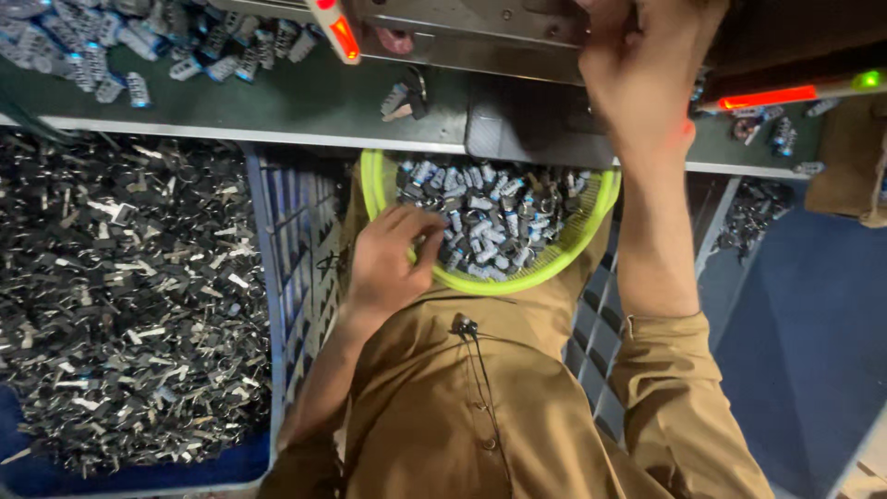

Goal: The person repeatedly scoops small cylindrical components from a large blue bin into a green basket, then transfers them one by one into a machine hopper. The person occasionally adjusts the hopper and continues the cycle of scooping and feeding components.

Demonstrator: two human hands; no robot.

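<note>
Round lime-green plastic basket (377,189) sits in the person's lap just under the edge of the dark green workbench (305,102), filled with a heap of small grey metal parts with light blue ends (490,222), all jumbled at mixed angles. Left hand (388,254) is inside the basket's left rim, fingers curled narrow onto the parts; can't tell whether one is actually pinched. Right hand (637,79) is up at the grey metal machine plate (462,23) above the bench, fingertips hidden, so grip can't be told; large tray of loose dark metal pieces (129,296) lies to the left.
</note>
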